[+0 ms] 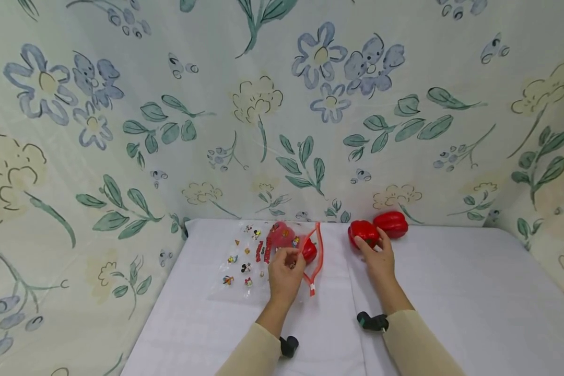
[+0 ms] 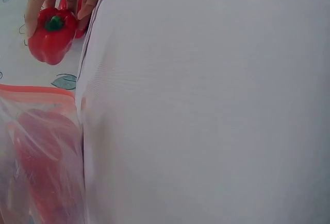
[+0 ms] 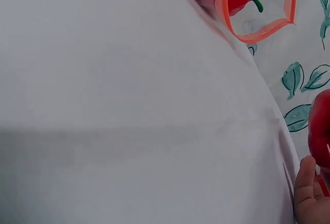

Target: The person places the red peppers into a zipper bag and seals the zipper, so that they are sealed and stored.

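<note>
While pinching the red-rimmed mouth of the zip bag with the left hand, fingers curled on the plastic, holding that mouth open toward the right. Curling the fingers and thumb of the right hand round the near pepper, gripping it where it is sitting on the white table, just right of the bag's mouth and, as far as can be told, not yet lifted. Lying flat toward the table's back left, clear and printed with small cartoon figures, and already carrying the bagged peppers: seemingly two, showing red through the plastic, one right at the opening. Sitting just behind the gripped one, touching it or nearly so, close against the floral cloth: the far pepper, untouched. Judging the work roughly half done: two in, two out, one of those in hand. Bagging the last two and zipping the mouth looking like what is left.
</note>
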Demonstrator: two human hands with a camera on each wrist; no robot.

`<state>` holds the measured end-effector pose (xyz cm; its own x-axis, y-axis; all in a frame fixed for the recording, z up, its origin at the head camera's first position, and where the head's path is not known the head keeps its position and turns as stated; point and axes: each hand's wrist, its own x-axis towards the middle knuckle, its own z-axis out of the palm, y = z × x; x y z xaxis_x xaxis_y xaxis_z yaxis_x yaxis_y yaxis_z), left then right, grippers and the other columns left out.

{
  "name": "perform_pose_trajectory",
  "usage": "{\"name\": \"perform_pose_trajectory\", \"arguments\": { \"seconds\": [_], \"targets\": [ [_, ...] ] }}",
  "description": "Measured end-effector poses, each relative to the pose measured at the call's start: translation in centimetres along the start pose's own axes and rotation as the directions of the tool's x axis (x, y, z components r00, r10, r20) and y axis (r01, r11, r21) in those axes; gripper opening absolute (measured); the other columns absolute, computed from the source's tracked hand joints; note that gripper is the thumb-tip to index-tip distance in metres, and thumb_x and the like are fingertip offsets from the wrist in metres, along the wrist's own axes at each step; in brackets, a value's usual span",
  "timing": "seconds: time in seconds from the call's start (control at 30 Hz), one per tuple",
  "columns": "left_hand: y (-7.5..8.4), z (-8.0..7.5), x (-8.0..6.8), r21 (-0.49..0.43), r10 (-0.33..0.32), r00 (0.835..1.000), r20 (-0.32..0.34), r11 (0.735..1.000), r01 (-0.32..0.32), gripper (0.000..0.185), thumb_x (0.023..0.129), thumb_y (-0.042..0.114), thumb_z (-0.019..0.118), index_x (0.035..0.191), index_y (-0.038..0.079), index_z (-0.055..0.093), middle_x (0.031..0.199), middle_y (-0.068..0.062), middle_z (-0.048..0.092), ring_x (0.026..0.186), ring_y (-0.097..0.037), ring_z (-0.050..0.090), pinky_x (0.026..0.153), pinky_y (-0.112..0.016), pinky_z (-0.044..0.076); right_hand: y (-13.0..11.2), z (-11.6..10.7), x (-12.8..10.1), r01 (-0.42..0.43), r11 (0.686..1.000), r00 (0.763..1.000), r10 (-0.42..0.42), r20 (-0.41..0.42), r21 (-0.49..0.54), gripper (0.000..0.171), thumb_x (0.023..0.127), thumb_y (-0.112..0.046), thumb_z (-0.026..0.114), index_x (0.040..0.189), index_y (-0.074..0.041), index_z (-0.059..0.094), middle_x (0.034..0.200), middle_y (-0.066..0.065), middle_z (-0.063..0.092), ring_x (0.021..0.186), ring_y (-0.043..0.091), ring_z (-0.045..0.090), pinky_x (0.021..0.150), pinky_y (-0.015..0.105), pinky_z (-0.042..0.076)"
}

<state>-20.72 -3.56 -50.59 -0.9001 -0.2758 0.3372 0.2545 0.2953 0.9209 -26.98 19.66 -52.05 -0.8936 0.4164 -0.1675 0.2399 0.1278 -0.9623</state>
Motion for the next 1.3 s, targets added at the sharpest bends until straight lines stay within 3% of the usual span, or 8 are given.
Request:
{"name": "perform_pose_trajectory", "arguments": {
  "seconds": [0.27, 0.5, 0.77, 0.97, 1.3],
  "targets": [
    [0.0, 0.0, 0.1, 0.003, -0.006, 1.0, 0.006, 1.0, 0.006, 0.012, 0.092, 0.011, 0.072, 0.101, 0.019, 0.07, 0.095, 0.005, 0.067, 0.09, -0.009, 0.063, 0.078, -0.018, 0.058, -0.7, -0.7, -1.7, -0.037, 0.999, 0.997, 0.034, 0.075, 0.031, 0.091, 0.09, -0.055, 0.071, 0.162, -0.03, 0.02, 0.165, 0.014, 0.032, 0.149, 0.034, 0.034, 0.107, 0.044, 0.052],
    [-0.1, 0.0, 0.1, 0.0, 0.003, 1.0, 0.005, 1.0, -0.003, 0.012, 0.092, 0.01, 0.072, 0.101, 0.018, 0.07, 0.094, 0.005, 0.067, 0.09, -0.009, 0.063, 0.079, -0.02, 0.059, -0.9, -0.8, -2.9, -0.028, 0.999, 0.989, 0.021, 0.147, 0.045, 0.087, 0.094, -0.054, 0.066, 0.161, -0.024, 0.02, 0.165, 0.014, 0.034, 0.146, 0.031, 0.041, 0.099, 0.028, 0.055],
    [0.0, -0.1, 0.0, -0.011, -0.003, 1.0, 0.006, 1.0, 0.003, 0.012, 0.092, 0.011, 0.072, 0.102, 0.018, 0.07, 0.094, 0.005, 0.067, 0.09, -0.009, 0.063, 0.079, -0.019, 0.058, -0.5, -0.4, -4.1, -0.008, 0.998, 0.955, 0.025, 0.297, -0.057, 0.085, 0.096, -0.053, 0.062, 0.163, -0.02, 0.02, 0.164, 0.018, 0.033, 0.148, 0.037, 0.038, 0.114, 0.05, 0.045],
    [0.1, 0.0, -0.1, 0.007, -0.006, 1.0, -0.001, 1.0, 0.006, 0.011, 0.093, 0.013, 0.071, 0.101, 0.019, 0.069, 0.094, 0.006, 0.067, 0.09, -0.009, 0.063, 0.079, -0.017, 0.057, 0.0, 0.5, -4.8, 0.036, 0.995, 0.927, 0.001, 0.374, -0.091, 0.075, 0.097, -0.046, 0.062, 0.159, -0.019, 0.03, 0.161, 0.019, 0.038, 0.144, 0.037, 0.043, 0.11, 0.048, 0.049],
    [0.2, 0.1, -0.3, 0.001, -0.003, 1.0, -0.002, 1.0, 0.003, 0.01, 0.093, 0.013, 0.072, 0.101, 0.018, 0.07, 0.093, 0.008, 0.066, 0.089, -0.008, 0.062, 0.077, -0.019, 0.058, 0.3, 1.5, -5.7, 0.065, 0.991, 0.922, -0.015, 0.387, -0.117, 0.078, 0.093, -0.05, 0.066, 0.158, -0.022, 0.032, 0.158, 0.017, 0.037, 0.142, 0.038, 0.043, 0.106, 0.048, 0.052]
  ]
}}
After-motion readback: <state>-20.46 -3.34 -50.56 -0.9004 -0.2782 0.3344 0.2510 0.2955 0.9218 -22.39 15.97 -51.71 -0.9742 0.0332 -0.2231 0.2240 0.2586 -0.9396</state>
